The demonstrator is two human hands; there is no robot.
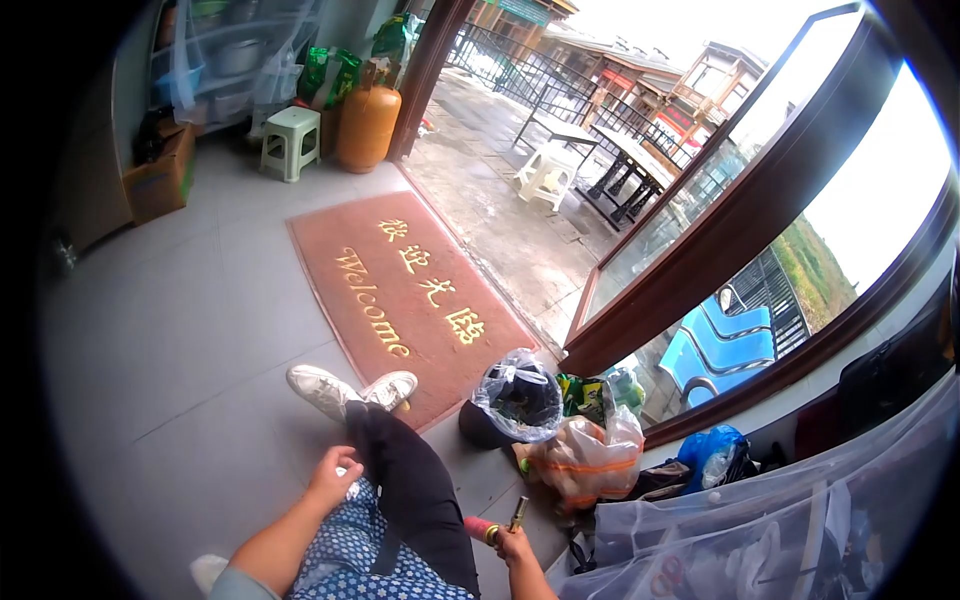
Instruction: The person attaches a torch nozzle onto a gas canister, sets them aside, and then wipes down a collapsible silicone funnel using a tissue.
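Note:
Near the lower middle, my right hand (516, 546) is closed around a small tool with a pinkish-red cylinder and a brass-coloured tube (519, 514); its exact kind is unclear. My left hand (333, 480) hovers or rests by my thigh, fingers loosely curved and apart. A whitish patch shows just beneath it, and I cannot tell what that is. A blue floral apron (365, 550) covers my lap over black trousers (410, 480). Beyond my right hand stands a black bin (484, 428) lined with a clear bag.
A red welcome mat (350, 230) lies before the open glass door (720, 215). Plastic bags (590, 460) crowd the floor beside the bin. An orange gas cylinder (369, 130) and a pale green stool (291, 143) stand farther off. Sheer fabric (720, 540) drapes at right.

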